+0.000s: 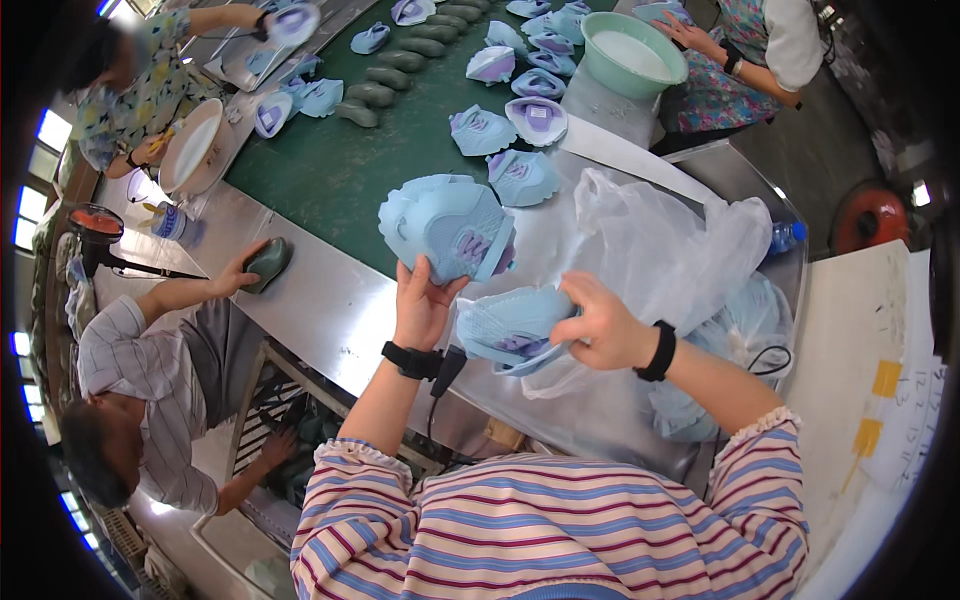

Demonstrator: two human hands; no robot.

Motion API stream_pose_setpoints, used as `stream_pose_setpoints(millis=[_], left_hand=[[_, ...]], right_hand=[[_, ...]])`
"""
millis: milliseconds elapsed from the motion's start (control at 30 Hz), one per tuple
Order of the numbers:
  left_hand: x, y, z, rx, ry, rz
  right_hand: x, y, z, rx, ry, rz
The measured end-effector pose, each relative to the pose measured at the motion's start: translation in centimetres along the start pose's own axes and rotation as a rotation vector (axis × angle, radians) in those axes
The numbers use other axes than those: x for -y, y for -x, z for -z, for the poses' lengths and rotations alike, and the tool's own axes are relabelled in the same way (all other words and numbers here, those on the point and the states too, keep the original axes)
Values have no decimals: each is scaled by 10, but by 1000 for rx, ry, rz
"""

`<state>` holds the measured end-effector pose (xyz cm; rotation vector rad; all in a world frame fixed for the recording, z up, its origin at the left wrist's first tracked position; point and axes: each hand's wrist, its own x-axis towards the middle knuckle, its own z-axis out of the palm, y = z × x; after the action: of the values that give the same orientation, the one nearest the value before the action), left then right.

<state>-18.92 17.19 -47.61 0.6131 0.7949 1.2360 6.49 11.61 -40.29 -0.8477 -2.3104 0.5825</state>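
Note:
My left hand (425,305) grips the lower edge of a light blue shoe upper (435,222) with purple laces, holding it up over the near end of the green belt. Layered edges at its top suggest more than one upper, but I cannot tell. In front of me, my right hand (603,325) pinches the edge of a second light blue shoe upper (510,318), which is tilted with its purple laces low. The two uppers are close together. Just beyond them another upper (522,178) lies at the metal table's edge.
Dark green shoe lasts (385,78) line the green belt (310,165), with several uppers on both sides. A clear plastic bag (660,240) and a blue-capped bottle (788,237) are at right. Co-workers stand by basins (632,55); one at left holds a last (267,265).

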Motion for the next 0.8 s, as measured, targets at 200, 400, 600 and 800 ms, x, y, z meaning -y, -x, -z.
stream_pose_setpoints(millis=[200, 400, 600, 800], left_hand=[[-29, 2, 10, 181, -62, 80], [-24, 22, -12, -58, -3, 73], [-5, 24, -7, -109, 51, -27], [-10, 24, -20, 109, -59, -47]], right_hand=[[6, -44, 31, 129, 198, 160], [17, -41, -14, -155, 346, 305], [11, -9, -24, -194, 360, 392], [5, 19, -32, -257, 369, 325]])
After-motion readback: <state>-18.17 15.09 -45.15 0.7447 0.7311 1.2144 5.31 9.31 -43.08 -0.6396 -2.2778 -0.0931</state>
